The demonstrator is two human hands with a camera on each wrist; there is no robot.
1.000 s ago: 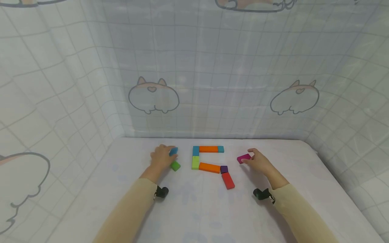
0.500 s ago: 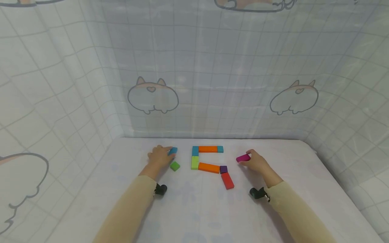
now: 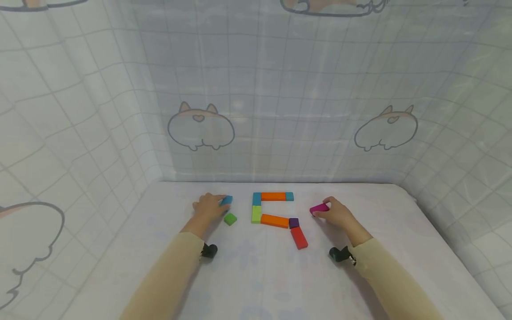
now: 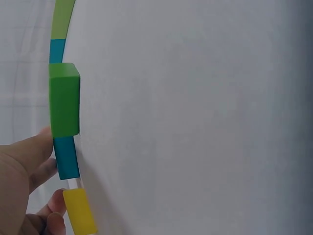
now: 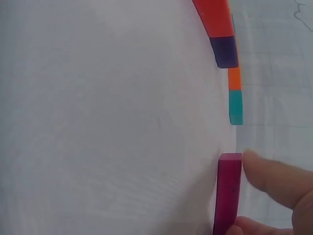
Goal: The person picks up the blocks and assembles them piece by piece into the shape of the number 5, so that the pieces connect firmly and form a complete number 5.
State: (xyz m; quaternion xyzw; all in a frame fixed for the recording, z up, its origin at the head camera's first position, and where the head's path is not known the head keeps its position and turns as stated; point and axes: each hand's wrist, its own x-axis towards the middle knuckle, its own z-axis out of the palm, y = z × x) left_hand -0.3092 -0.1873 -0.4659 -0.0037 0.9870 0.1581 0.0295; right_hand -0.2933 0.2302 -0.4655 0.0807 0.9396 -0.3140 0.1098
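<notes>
My left hand pinches a blue block between thumb and fingers, left of several joined blocks. A green block lies just in front of it. In the left wrist view a yellow block is beside my curled fingers; whether they touch it I cannot tell, and in the head view it is hidden. My right hand pinches a magenta block on the right; the right wrist view shows a finger at the far end of this magenta block and another near its lower part.
Between the hands, blocks lie in a bent line: a small blue one, orange, blue, lime, orange, purple and red. A patterned curtain hangs behind the white table.
My left hand has shifted slightly left with the blue block, which now looks flatter. The magenta block has moved a little left and turned slightly in my right hand. The block line is unchanged.
</notes>
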